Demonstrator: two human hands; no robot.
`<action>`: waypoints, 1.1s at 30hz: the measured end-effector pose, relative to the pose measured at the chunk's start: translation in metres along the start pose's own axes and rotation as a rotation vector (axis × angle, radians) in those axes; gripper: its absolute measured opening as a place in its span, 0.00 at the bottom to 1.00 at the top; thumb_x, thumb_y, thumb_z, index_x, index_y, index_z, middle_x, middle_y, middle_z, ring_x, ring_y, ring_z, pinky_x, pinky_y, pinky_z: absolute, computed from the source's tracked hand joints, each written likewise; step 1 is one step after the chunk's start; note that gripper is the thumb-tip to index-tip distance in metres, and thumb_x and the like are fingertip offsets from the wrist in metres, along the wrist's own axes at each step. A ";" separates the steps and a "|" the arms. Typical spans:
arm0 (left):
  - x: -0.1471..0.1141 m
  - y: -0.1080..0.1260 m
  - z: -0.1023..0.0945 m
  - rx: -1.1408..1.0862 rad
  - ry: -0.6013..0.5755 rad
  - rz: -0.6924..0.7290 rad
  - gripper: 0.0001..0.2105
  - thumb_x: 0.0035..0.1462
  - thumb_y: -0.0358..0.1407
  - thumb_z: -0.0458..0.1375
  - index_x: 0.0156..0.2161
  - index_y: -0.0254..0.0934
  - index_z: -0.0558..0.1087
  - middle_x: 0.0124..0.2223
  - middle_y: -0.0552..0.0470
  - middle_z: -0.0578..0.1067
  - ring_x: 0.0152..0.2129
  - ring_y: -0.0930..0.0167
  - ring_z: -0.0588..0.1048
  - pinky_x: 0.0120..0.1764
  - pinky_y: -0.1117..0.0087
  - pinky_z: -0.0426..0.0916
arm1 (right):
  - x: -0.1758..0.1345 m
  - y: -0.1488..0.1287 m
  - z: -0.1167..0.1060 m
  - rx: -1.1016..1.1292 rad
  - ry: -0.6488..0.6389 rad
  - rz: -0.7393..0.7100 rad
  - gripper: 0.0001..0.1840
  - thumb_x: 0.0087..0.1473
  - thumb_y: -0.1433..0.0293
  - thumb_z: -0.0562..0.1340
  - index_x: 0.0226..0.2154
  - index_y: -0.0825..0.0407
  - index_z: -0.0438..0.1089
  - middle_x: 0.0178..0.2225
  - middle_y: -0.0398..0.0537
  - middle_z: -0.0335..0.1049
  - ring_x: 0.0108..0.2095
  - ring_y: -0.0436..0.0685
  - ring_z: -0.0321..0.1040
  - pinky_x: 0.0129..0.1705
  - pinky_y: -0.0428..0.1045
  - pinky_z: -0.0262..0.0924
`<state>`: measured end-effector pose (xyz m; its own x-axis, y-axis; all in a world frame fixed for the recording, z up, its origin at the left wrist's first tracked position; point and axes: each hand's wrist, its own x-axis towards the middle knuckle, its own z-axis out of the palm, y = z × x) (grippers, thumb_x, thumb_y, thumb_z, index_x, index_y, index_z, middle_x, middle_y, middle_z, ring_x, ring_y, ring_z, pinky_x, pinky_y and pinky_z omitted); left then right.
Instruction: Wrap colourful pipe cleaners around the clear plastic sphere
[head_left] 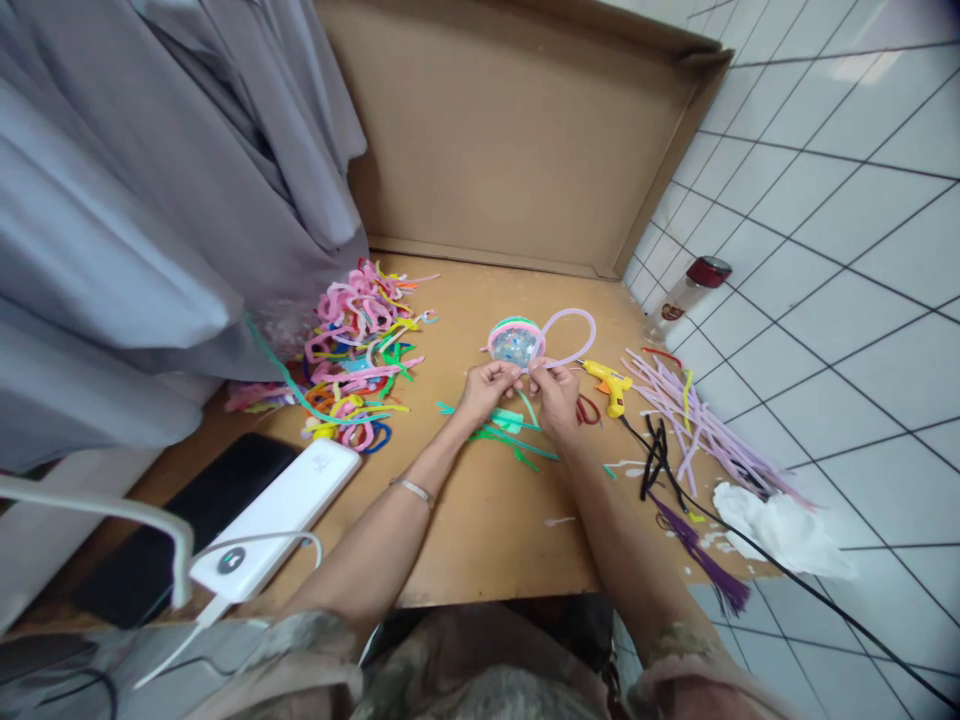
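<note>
Apparently, the step is shaping a looped lilac pipe cleaner (592, 326) beside a clear ball (514, 345), nearer the worktop's (510, 540) far edge; it calls for 2 steady hands. Forearms converge: the right hand (553, 393) pinches the pipe cleaner; the left hand's (491, 388) fingers bunch just below the ball, their grip unclear.

Flat tan tabletop (502, 540) lies open at lower centre; a lilac fuzzy loop (593, 328) and yellow plastic glue gun (616, 386) obstruct centre-right.

Soft, even light — pale glare on the upper wall tiles (840, 240) — edges stretched, gray curtain (165, 200) slightly blurred.
</note>
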<state>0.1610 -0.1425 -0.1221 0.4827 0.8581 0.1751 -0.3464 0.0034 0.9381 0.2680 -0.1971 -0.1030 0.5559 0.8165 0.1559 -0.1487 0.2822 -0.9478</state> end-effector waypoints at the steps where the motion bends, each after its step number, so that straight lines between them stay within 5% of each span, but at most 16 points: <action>1: 0.000 0.000 0.001 -0.016 -0.005 -0.002 0.22 0.40 0.54 0.69 0.26 0.34 0.73 0.22 0.55 0.73 0.16 0.79 0.63 0.23 0.75 0.59 | -0.001 0.002 0.001 0.021 -0.017 0.010 0.15 0.40 0.60 0.71 0.23 0.51 0.68 0.15 0.34 0.59 0.18 0.46 0.54 0.22 0.46 0.50; 20: 0.002 -0.003 0.000 -0.107 -0.046 -0.032 0.24 0.38 0.55 0.71 0.26 0.34 0.74 0.22 0.54 0.74 0.18 0.79 0.66 0.24 0.75 0.60 | -0.003 0.010 0.005 0.090 -0.080 0.009 0.15 0.41 0.59 0.72 0.24 0.51 0.70 0.16 0.35 0.62 0.18 0.45 0.54 0.23 0.45 0.51; 27: 0.012 -0.001 -0.016 0.015 0.090 0.044 0.17 0.46 0.46 0.68 0.27 0.35 0.72 0.22 0.56 0.72 0.18 0.79 0.65 0.23 0.77 0.60 | 0.012 -0.011 -0.015 0.112 0.016 -0.118 0.17 0.43 0.58 0.72 0.27 0.49 0.67 0.18 0.34 0.61 0.19 0.45 0.56 0.23 0.43 0.53; 33: 0.018 0.001 -0.026 -0.023 0.187 0.090 0.15 0.48 0.46 0.67 0.29 0.36 0.71 0.23 0.57 0.71 0.17 0.79 0.64 0.23 0.77 0.60 | 0.020 -0.021 -0.026 0.149 -0.015 -0.119 0.20 0.44 0.54 0.71 0.25 0.49 0.66 0.25 0.39 0.70 0.20 0.44 0.60 0.23 0.43 0.57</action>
<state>0.1485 -0.1135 -0.1257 0.2918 0.9359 0.1973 -0.4008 -0.0677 0.9137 0.3033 -0.1993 -0.0875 0.5649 0.7799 0.2694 -0.2030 0.4478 -0.8708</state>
